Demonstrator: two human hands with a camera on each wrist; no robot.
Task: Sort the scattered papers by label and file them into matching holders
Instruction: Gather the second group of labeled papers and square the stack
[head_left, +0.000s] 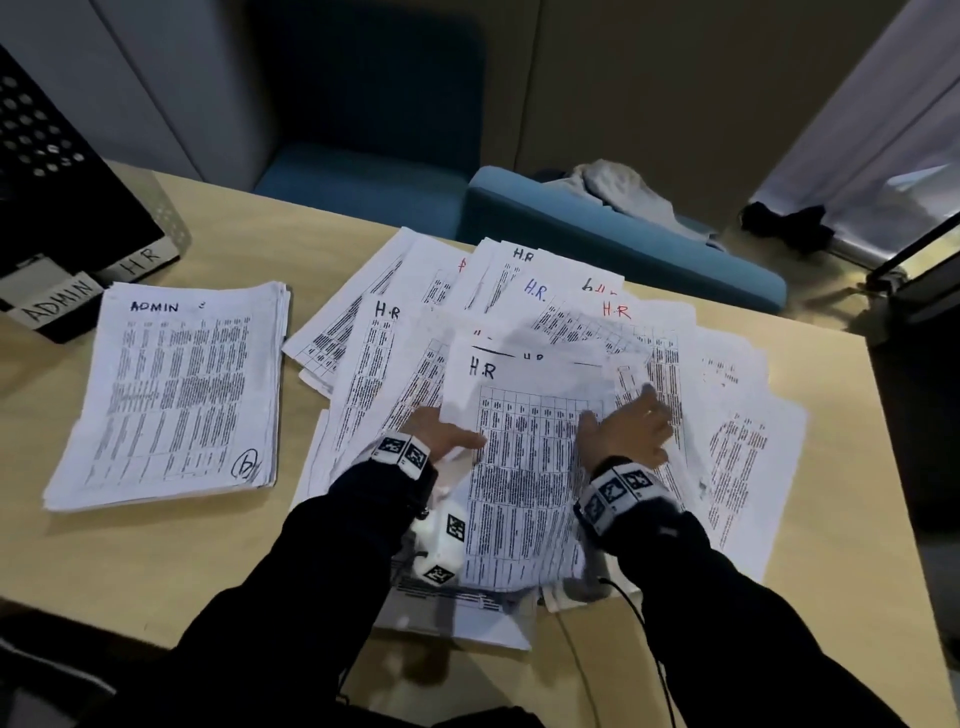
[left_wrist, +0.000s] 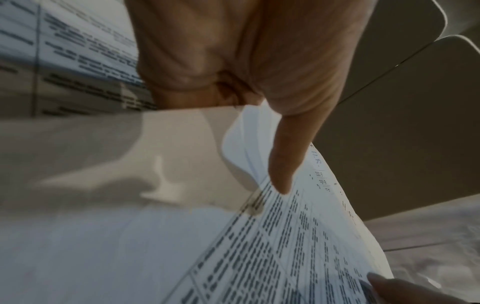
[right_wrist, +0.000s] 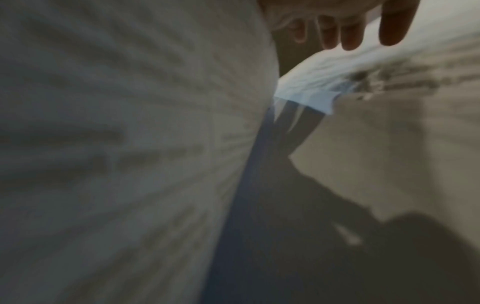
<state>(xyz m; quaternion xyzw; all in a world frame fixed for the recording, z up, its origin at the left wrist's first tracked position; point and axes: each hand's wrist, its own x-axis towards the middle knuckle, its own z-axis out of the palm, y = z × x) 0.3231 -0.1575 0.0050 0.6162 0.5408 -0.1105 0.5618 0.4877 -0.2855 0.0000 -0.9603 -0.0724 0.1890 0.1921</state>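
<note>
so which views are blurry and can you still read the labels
Head view: dim but fairly sharp, HR sheet and ADMIN stack legible. Left wrist view: sharp on the thumb, smeared at left. Right wrist view: heavy motion blur, only fingers recognisable.

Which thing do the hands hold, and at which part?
The left hand pinches the top H.R sheet at its left edge; the right hand lies open on it.

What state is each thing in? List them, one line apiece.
ADMIN stack: squared up, flat on the table.
H.R sheet: lifted, left hand pinching its edge.
Right hand: fingers straight, on the sheet.
Scattered papers: fanned loose, overlapping.
ADMIN holder: upright; contents hidden.
HR holder: upright.
</note>
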